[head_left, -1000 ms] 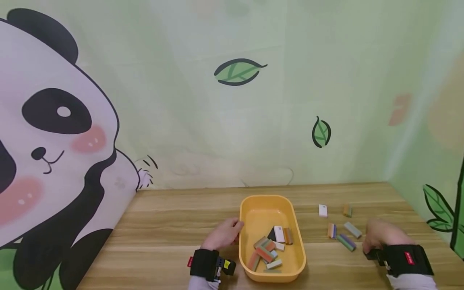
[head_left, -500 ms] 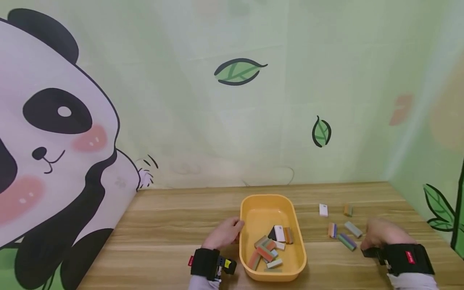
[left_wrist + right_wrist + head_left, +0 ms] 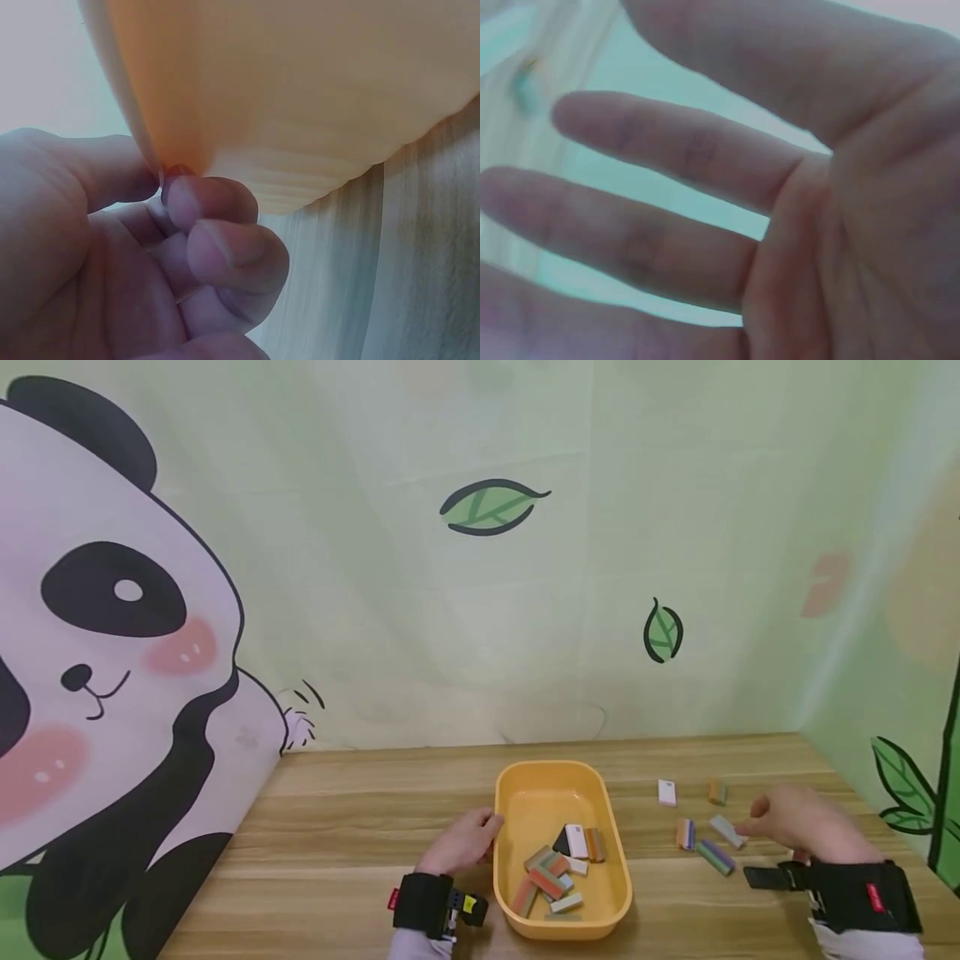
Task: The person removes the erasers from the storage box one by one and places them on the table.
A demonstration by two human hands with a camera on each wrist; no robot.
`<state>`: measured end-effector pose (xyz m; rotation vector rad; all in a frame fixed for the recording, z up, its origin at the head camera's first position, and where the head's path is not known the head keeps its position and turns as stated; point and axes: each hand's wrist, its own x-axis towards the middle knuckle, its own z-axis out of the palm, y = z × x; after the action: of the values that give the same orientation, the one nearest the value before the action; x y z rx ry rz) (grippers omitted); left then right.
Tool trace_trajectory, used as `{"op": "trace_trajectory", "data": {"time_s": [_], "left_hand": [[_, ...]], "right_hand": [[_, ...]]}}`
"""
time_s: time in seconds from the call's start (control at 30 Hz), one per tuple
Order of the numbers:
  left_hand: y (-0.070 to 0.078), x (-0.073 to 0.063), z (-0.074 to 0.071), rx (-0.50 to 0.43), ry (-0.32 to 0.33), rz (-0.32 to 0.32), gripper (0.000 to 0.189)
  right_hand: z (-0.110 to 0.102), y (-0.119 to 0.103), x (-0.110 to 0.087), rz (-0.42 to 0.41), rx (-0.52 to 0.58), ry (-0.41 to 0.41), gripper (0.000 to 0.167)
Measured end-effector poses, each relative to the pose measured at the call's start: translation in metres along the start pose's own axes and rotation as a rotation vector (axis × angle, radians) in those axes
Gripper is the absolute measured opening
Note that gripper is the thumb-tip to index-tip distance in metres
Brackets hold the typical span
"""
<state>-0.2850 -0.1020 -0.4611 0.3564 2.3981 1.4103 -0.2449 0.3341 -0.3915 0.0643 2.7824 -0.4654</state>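
My left hand (image 3: 461, 843) pinches the left rim of a yellow plastic tray (image 3: 626, 893); the left wrist view shows thumb and curled fingers (image 3: 225, 240) meeting at its edge. Inside the tray lies a heap of small striped blocks (image 3: 549, 882), with a white block (image 3: 576, 842) beside them. On the right, my right hand (image 3: 810, 828) reaches over the table, its fingertips right at a grey block (image 3: 726, 831). The right wrist view shows its fingers (image 3: 630, 247) spread and nearly straight, with nothing between them.
Close to the grey block lie a green-and-purple block (image 3: 716, 857) and an orange-and-blue block (image 3: 686, 834). Farther back are a white block (image 3: 667, 792) and an orange-green block (image 3: 717, 792). A printed green backdrop (image 3: 405, 610) stands behind the wooden table (image 3: 360, 827).
My right hand has lifted and turned, its fingers now stretched leftward to the grey block. The left hand and the tray stay as they were.
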Motion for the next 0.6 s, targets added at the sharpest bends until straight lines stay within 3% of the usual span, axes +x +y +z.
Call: {"op": "trace_trajectory", "data": {"time_s": [0.2, 0.4, 0.6], "left_hand": [[0.0, -0.001, 0.0, -0.009, -0.003, 0.005, 0.033], [0.002, -0.003, 0.001, -0.005, -0.001, 0.016, 0.033], [0.002, -0.002, 0.0, 0.004, -0.001, 0.02, 0.033]], "right_hand": [[-0.01, -0.023, -0.011, -0.076, -0.035, 0.047, 0.066], [-0.009, -0.042, -0.019, -0.21, -0.049, 0.127, 0.063], [-0.001, -0.069, -0.023, -0.258, -0.04, 0.152, 0.057]]}}
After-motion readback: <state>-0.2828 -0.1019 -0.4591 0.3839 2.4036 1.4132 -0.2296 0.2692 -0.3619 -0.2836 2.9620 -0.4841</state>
